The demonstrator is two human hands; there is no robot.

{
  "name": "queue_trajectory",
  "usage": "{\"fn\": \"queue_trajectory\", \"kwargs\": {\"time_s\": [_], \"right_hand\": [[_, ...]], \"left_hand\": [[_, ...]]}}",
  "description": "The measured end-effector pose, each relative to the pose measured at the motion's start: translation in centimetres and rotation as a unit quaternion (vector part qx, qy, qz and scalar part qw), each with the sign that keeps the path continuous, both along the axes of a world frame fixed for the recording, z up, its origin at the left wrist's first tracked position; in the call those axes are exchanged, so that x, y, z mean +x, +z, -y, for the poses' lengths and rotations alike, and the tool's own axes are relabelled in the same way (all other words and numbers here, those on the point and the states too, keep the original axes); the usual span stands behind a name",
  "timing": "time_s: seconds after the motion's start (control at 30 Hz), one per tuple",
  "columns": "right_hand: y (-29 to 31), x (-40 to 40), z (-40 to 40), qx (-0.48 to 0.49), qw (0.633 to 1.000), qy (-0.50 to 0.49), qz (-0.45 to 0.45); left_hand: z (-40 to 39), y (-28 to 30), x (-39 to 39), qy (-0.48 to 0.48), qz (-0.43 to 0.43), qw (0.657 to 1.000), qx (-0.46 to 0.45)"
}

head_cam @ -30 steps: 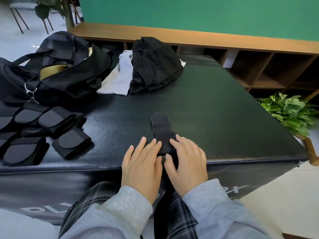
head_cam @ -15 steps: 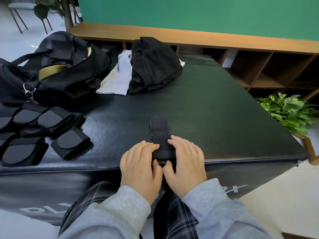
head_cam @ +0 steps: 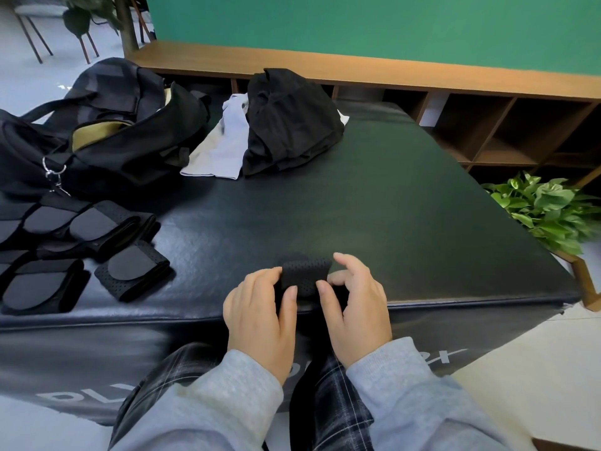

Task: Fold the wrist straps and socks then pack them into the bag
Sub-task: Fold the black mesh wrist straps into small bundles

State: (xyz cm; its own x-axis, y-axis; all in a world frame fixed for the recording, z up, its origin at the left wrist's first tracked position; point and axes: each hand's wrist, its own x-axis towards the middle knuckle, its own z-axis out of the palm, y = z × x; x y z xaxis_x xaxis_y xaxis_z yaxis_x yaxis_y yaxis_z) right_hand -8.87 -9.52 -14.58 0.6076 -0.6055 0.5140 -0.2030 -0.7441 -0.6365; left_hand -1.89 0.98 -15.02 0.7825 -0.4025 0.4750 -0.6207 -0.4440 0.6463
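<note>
Lower centre of frame: black perforated wrist strap [head_cam: 304, 276], bunched into a short fold at the near edge of the black padded counter [head_cam: 406, 203]. Gripped from both sides: left hand [head_cam: 260, 307] with fingers curled over the strap's left end and thumb laid along its front; right hand [head_cam: 356, 304] with thumb pressed on the strap's right front and index finger raised and bent above the far corner. Far end of the strap blurred; exact fold not readable.

Left of frame: cluster of folded wrist straps [head_cam: 65, 245] lying flat on the counter, the nearest folded strap [head_cam: 131, 270] just beside the near edge and well apart from the hands.

Upper left: black duffel bag [head_cam: 97, 135], mouth open, tan lining [head_cam: 97, 133] showing, metal clip [head_cam: 53, 172] hanging at its near side, bag touching the strap cluster.

Upper centre: pale grey socks [head_cam: 221, 148] lying flat, partly tucked under a heap of black clothing [head_cam: 292, 125], both near the counter's far edge and just beside the bag.

Centre and right of the counter: bare padded surface between the hands and the clothing heap, running to the right edge.

Beyond the right edge: leafy green plant [head_cam: 546, 209]. Behind the far edge: wooden shelf unit [head_cam: 487, 125] below a green wall [head_cam: 374, 27].

Bottom of frame: grey sleeves [head_cam: 422, 408] and plaid trousers [head_cam: 338, 405], close against the counter's front face.
</note>
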Motion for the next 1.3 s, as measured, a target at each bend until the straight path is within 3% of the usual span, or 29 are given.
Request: {"fn": "queue_trajectory", "kwargs": {"time_s": [0.13,0.3,0.7,0.97,1.17,1.3], "right_hand": [[0.2,0.4,0.0,-0.013,0.999,-0.016,-0.028],[0.0,0.6,0.0,-0.030,0.997,-0.032,-0.066],[-0.5,0.7,-0.1,-0.105,0.989,-0.058,-0.082],[-0.5,0.7,-0.2,-0.090,0.990,-0.066,-0.084],[-0.1,0.7,-0.5,-0.069,0.984,-0.064,-0.154],[0.9,0.6,-0.8,-0.001,0.980,-0.012,-0.198]], "left_hand": [[0.2,0.1,-0.1,0.029,-0.043,0.999,0.006],[0.1,-0.6,0.2,0.050,-0.007,0.997,0.056],[0.0,-0.6,0.6,0.060,0.026,0.996,0.061],[0.0,-0.2,0.3,0.050,0.021,0.996,0.067],[0.1,0.2,0.3,0.033,0.012,0.994,0.103],[-0.1,1.1,0.2,0.014,-0.058,0.992,0.111]]}}
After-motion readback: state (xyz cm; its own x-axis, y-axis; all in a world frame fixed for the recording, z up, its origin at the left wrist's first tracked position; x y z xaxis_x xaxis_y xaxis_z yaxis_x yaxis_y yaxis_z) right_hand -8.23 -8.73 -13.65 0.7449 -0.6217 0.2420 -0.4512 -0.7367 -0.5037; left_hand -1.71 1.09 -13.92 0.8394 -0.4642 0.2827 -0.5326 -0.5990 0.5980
